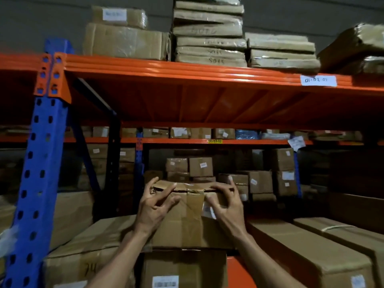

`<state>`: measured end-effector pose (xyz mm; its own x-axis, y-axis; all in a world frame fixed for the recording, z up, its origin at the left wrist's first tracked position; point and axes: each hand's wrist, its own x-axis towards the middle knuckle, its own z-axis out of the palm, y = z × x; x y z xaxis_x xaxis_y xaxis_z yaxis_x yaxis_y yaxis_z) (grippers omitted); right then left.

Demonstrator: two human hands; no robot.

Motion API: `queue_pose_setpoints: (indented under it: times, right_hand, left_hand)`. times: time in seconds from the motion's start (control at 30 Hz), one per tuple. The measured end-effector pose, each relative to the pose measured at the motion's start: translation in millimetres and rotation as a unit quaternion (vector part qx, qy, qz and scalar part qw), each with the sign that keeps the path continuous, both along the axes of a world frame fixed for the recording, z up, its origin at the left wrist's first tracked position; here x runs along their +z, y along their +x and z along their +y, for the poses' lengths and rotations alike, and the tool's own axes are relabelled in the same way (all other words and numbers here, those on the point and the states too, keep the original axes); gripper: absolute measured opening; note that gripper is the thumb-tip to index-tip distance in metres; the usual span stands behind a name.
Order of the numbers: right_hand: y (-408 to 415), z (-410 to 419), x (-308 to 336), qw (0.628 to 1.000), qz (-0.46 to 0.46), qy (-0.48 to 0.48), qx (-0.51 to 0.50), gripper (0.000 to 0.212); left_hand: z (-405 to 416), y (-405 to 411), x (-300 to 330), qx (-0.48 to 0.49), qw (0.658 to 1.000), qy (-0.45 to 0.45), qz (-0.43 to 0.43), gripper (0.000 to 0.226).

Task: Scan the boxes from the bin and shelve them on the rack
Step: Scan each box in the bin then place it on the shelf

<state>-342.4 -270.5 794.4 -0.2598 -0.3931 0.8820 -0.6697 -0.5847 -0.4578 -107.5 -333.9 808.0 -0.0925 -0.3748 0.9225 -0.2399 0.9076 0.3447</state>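
A taped brown cardboard box [190, 223] sits on top of another labelled box [184, 269] on the orange rack shelf [239, 271] in front of me. My left hand [154, 206] curls over the box's upper left edge with fingers spread and bent. At the upper right edge, my right hand [225, 202] does the same, its fingertips touching the top flap. Both hands press or loosely grip the box near its top. A white label shows on the box face beside my right hand.
Long cardboard boxes [307, 252] lie to the right, and a large one [89, 250] to the left. A blue rack upright [35, 173] stands at left. The orange beam [187, 69] overhead carries stacked flat parcels [209, 32]. More small boxes [199, 167] fill a farther rack.
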Motion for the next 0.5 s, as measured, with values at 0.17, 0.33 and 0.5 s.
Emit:
queue_pose_setpoints:
  times: [0.17,0.33,0.5]
  right_hand:
    - [-16.2,-30.5,-3.8,0.964,0.195,-0.055,-0.172,0.051]
    - [-16.6,-54.1,-3.8,0.940,0.247,-0.049,-0.231,0.058]
    - [-22.0,-62.6,-13.2,0.909,0.281,-0.059,-0.303,0.066]
  left_hand:
    - [-27.9,-7.6,-10.2,0.100,0.995,-0.029,-0.010,0.041]
    - [-47.6,1.6,-12.8,0.160,0.984,-0.018,-0.073,0.043]
    - [-55.7,1.0,-26.5,0.169,0.979,-0.020,-0.109,0.052]
